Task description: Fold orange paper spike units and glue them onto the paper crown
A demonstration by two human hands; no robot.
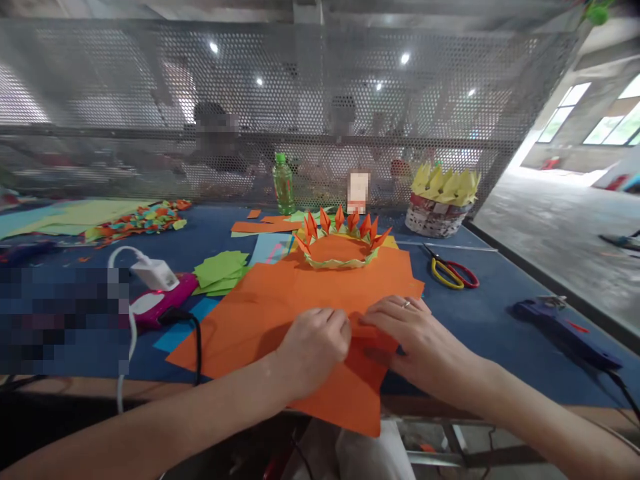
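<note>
Over the large orange paper sheets [250,313], my left hand [317,343] is closed with its fingers curled, its fingertips at the left end of a small orange paper piece [364,328]. My right hand [413,333], with a ring on one finger, pinches the right side of that piece, thumb below and fingers on top. Orange on orange, the fold of the piece is hard to make out. Just beyond both hands, a paper crown ring [340,263] with a pale green band stands on the sheets, orange points along its far side.
Scissors [453,270] and a blue glue gun [565,333] lie at the right. A yellow-topped paper basket [435,210] and a green bottle [283,187] stand at the back. Left are green paper squares [220,272], a pink power strip [165,303] with cords, and folded paper scraps [143,220].
</note>
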